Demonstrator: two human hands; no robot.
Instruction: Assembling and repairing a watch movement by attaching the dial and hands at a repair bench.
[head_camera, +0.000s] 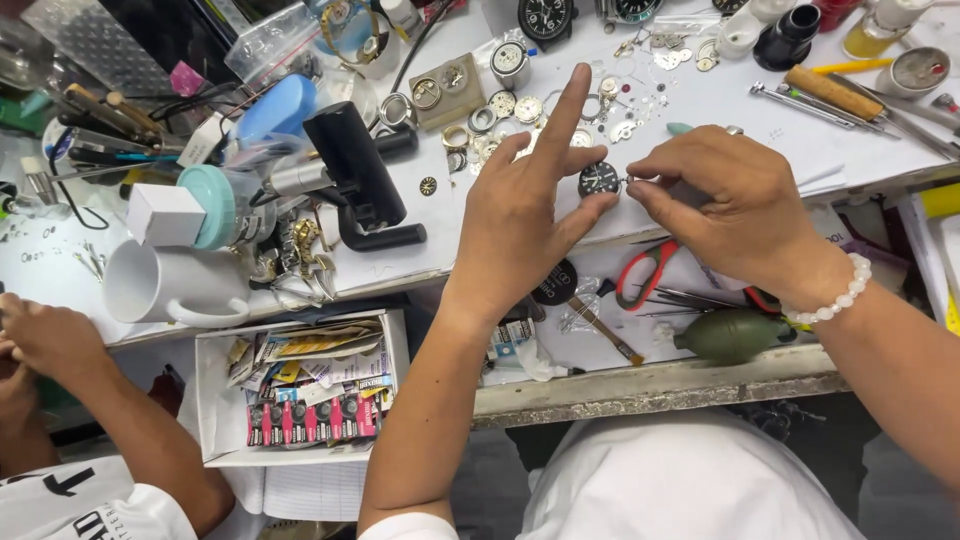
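My left hand (525, 215) pinches a small round dark watch case (598, 179) between thumb and middle finger, with the index finger stretched up and away. My right hand (735, 205), with a white bead bracelet (835, 298) on its wrist, pinches the tiny crown at the case's right side with thumb and forefinger. Both hands hover over the white worktop (720, 105), where several loose watch movements and small parts (520, 105) lie just beyond the fingers.
Below my hands an open drawer holds red-handled scissors (645, 272), tweezers and a green rubber blower (732, 335). A black tool stand (360, 180), white mug (170, 285) and teal jar stand left. A box of battery cards (310, 400) sits lower left. Another person's hand (45, 340) rests at far left.
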